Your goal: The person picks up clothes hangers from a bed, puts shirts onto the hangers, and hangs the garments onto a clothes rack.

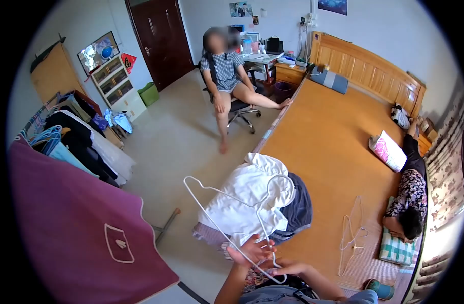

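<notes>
Head view, hands (251, 252) (292, 268) at hanger (253, 205), green bin (149, 95)

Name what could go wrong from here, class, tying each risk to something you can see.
The white hanger crosses the left hand, whose fingers are spread, so it might slip. In this view the hanger overlaps the white garment; if they are close enough, it could snag. The garment lies in a pile at the edge of the bed, so a tug might drag clothes onto the floor.
</notes>
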Available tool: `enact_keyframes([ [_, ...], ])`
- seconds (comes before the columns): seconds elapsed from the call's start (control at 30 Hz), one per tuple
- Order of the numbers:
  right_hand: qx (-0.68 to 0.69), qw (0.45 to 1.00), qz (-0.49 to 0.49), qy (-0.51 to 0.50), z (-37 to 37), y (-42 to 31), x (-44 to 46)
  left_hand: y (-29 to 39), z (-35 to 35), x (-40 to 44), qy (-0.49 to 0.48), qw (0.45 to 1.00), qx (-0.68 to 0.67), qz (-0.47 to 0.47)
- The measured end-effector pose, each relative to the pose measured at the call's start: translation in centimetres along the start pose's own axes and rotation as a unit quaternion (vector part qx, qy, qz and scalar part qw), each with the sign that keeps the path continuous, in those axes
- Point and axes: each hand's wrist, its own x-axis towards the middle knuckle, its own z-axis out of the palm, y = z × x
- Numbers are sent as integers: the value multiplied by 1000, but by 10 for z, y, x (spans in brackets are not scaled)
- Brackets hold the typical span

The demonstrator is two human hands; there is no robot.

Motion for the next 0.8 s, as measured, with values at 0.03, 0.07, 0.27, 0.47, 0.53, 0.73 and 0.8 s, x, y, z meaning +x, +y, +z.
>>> enact_keyframes([
  [0.03, 108, 993, 55, -11, -2, 2, 1, 2, -8, -1, -23, 1000, -18, 0],
  [0.07, 165, 985, 16, -56, -6, 10, 3, 7, -15, 1, -25, 999, 7, -22],
  [0.27, 275, 950, -79, -126, -14, 20, 50, 32, 14, 52, 102, 957, 159, -221],
  [0.47, 114, 957, -90, 250, -21, 1, 59, 74, -42, 67, 130, 912, 272, -279],
  [0.53, -53, 895, 13, 442, -36, 13, 57, 89, -103, 22, 238, 868, 275, -339],
  [0.73, 16, 775, 205, 597, -45, 108, 31, 103, -200, -103, 515, 515, 424, -539],
  [0.8, 19, 768, 314, 558, -42, 127, 27, 105, -244, -155, 482, 427, 495, -583],
])
